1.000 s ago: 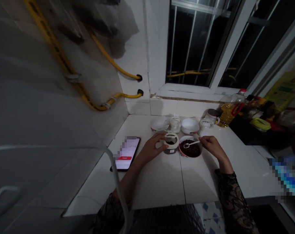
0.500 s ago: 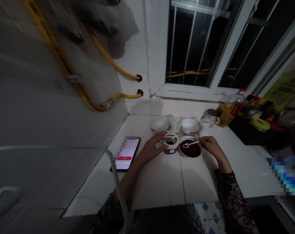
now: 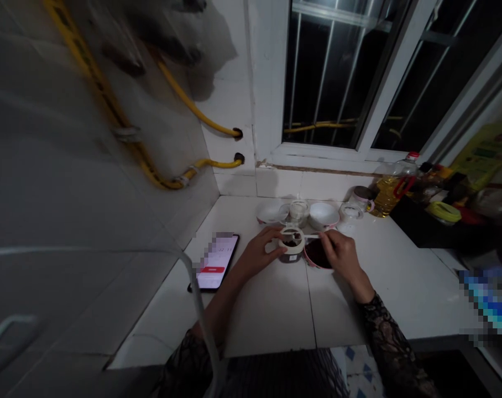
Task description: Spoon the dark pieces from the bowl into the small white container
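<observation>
My left hand (image 3: 262, 249) is closed around the left side of a small jar (image 3: 291, 255) with a pale rim and dark contents, which stands on the counter. In my right hand (image 3: 343, 255) is a small white spoon (image 3: 312, 236), pinched by its handle. The spoon's head is over the jar's mouth; what it carries is too small to make out. Beneath my right hand sits a pink-and-white bowl (image 3: 316, 263) of dark red-brown contents, partly hidden by the fingers.
Behind are two white bowls (image 3: 323, 214), a clear jar (image 3: 298, 212) between them and another jar (image 3: 350, 214) to the right. A lit phone (image 3: 216, 262) lies on the left. An oil bottle (image 3: 386, 196) and a black box (image 3: 417, 224) with condiments stand at the right.
My right hand has moved left with the spoon, from above the bowl to above the jar. My left hand stays on the jar.
</observation>
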A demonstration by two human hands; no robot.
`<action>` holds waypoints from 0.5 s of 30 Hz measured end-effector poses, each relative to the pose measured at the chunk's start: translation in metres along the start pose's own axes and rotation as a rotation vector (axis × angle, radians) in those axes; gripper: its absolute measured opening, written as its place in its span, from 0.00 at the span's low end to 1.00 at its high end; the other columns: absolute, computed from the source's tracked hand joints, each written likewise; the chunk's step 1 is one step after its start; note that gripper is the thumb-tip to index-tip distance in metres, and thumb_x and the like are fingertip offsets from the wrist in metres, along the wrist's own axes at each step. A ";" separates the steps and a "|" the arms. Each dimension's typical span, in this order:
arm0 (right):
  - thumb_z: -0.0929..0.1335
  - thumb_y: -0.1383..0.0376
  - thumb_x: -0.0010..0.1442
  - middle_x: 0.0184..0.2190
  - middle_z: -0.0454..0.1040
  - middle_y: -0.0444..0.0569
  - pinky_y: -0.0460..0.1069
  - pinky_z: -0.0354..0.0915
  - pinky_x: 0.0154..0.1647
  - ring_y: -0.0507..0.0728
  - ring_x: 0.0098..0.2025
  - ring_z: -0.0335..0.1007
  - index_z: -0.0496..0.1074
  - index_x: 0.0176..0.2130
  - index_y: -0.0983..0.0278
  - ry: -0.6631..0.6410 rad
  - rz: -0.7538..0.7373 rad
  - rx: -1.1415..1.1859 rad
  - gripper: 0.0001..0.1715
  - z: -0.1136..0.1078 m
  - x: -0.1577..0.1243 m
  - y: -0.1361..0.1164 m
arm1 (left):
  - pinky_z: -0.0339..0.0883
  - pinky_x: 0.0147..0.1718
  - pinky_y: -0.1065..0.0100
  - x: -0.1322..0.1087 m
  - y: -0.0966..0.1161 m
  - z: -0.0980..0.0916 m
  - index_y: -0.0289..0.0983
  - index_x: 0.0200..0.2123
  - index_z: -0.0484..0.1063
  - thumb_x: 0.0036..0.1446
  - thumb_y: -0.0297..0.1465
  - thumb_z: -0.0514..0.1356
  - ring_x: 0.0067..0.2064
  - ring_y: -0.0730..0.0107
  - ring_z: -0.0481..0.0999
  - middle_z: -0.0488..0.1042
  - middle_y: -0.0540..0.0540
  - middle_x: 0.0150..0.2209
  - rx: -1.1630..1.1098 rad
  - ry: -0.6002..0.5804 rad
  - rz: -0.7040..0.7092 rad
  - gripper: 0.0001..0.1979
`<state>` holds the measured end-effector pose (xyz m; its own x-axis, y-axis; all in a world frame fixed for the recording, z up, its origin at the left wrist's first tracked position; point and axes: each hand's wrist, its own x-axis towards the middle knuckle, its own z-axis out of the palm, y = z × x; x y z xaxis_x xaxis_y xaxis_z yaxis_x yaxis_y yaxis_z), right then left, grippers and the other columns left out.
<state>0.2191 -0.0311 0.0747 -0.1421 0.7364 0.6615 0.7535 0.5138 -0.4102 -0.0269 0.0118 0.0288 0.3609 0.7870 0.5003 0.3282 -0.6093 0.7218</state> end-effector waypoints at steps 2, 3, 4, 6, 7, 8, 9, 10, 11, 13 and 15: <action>0.58 0.55 0.72 0.25 0.75 0.50 0.46 0.59 0.29 0.52 0.26 0.68 0.73 0.30 0.63 -0.066 -0.168 -0.104 0.26 0.004 -0.001 -0.006 | 0.70 0.56 0.55 0.000 -0.002 0.001 0.40 0.41 0.74 0.58 0.38 0.64 0.56 0.56 0.76 0.76 0.40 0.55 0.005 0.010 0.010 0.10; 0.58 0.56 0.73 0.27 0.77 0.51 0.47 0.59 0.30 0.52 0.27 0.69 0.74 0.32 0.64 -0.081 -0.213 -0.134 0.25 0.004 -0.001 -0.007 | 0.70 0.56 0.55 0.000 -0.003 0.001 0.40 0.41 0.74 0.58 0.38 0.64 0.56 0.56 0.76 0.76 0.40 0.55 0.005 0.013 0.016 0.10; 0.58 0.57 0.73 0.27 0.77 0.51 0.47 0.59 0.31 0.53 0.27 0.70 0.74 0.32 0.64 -0.076 -0.228 -0.147 0.25 0.003 -0.001 -0.006 | 0.70 0.56 0.55 0.000 -0.004 0.001 0.40 0.41 0.74 0.58 0.38 0.64 0.56 0.56 0.76 0.75 0.40 0.55 0.005 0.013 0.020 0.10; 0.58 0.56 0.73 0.24 0.75 0.49 0.47 0.58 0.29 0.53 0.25 0.69 0.73 0.31 0.63 -0.032 -0.172 -0.134 0.26 -0.003 -0.001 0.001 | 0.70 0.55 0.55 0.000 -0.005 0.002 0.40 0.41 0.74 0.59 0.38 0.64 0.56 0.56 0.76 0.75 0.40 0.55 0.008 0.012 0.022 0.10; 0.58 0.55 0.73 0.23 0.73 0.48 0.47 0.57 0.28 0.52 0.24 0.67 0.72 0.29 0.63 -0.008 -0.114 -0.117 0.27 -0.008 -0.001 0.006 | 0.71 0.55 0.55 0.000 -0.005 0.002 0.40 0.41 0.74 0.59 0.38 0.64 0.56 0.56 0.76 0.75 0.40 0.55 0.009 0.012 0.023 0.10; 0.57 0.53 0.72 0.21 0.72 0.47 0.47 0.57 0.27 0.52 0.24 0.66 0.71 0.27 0.62 0.002 -0.042 -0.101 0.28 -0.014 -0.001 0.012 | 0.71 0.54 0.55 0.000 -0.005 0.002 0.40 0.41 0.74 0.59 0.38 0.64 0.56 0.56 0.76 0.75 0.40 0.55 0.011 0.013 0.025 0.10; 0.57 0.51 0.72 0.20 0.70 0.47 0.47 0.56 0.26 0.52 0.23 0.65 0.69 0.26 0.62 -0.006 0.031 -0.089 0.29 -0.020 0.000 0.019 | 0.71 0.54 0.55 0.000 -0.005 0.002 0.40 0.41 0.74 0.59 0.38 0.64 0.56 0.56 0.76 0.75 0.40 0.55 0.013 0.014 0.027 0.10; 0.57 0.49 0.71 0.20 0.69 0.46 0.47 0.55 0.26 0.52 0.23 0.64 0.67 0.24 0.62 -0.042 0.092 -0.083 0.31 -0.026 0.000 0.026 | 0.71 0.54 0.55 0.000 -0.005 0.001 0.40 0.41 0.73 0.59 0.38 0.64 0.56 0.56 0.76 0.75 0.40 0.54 0.016 0.014 0.028 0.10; 0.57 0.48 0.70 0.18 0.68 0.45 0.47 0.54 0.25 0.52 0.22 0.62 0.66 0.22 0.61 -0.084 0.146 -0.096 0.32 -0.031 0.000 0.033 | 0.71 0.54 0.54 0.000 -0.004 0.001 0.40 0.41 0.73 0.59 0.37 0.64 0.56 0.56 0.76 0.75 0.40 0.54 0.017 0.013 0.028 0.10; 0.57 0.46 0.68 0.17 0.67 0.46 0.47 0.53 0.25 0.53 0.22 0.61 0.64 0.21 0.61 -0.171 0.238 -0.164 0.32 -0.037 0.000 0.043 | 0.70 0.55 0.54 0.000 -0.003 0.001 0.40 0.41 0.73 0.59 0.37 0.64 0.56 0.57 0.76 0.75 0.40 0.55 0.018 0.005 0.020 0.09; 0.58 0.47 0.66 0.17 0.67 0.47 0.48 0.52 0.26 0.54 0.22 0.60 0.65 0.21 0.60 -0.245 0.300 -0.224 0.30 -0.037 0.000 0.047 | 0.70 0.55 0.54 0.000 -0.001 0.000 0.40 0.41 0.73 0.59 0.37 0.64 0.56 0.56 0.76 0.75 0.40 0.55 0.012 0.000 0.008 0.09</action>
<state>0.2782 -0.0233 0.0787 -0.0241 0.9347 0.3545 0.9014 0.1737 -0.3966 -0.0272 0.0124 0.0275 0.3638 0.7821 0.5059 0.3356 -0.6167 0.7121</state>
